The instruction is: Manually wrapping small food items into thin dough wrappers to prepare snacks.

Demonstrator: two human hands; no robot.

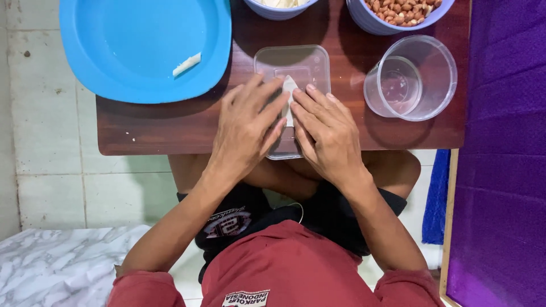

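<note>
My left hand and my right hand lie side by side on a clear plastic lid on the brown wooden table. Between their fingertips sits a small white pastry wrapper, folded to a point at its top. Fingers of both hands press on its edges. Most of the wrapper is hidden under the hands.
A large blue plate with one white rolled piece lies at the left. A clear round tub stands at the right. A bowl of peanuts and another bowl sit at the far edge. Purple cloth is at the right.
</note>
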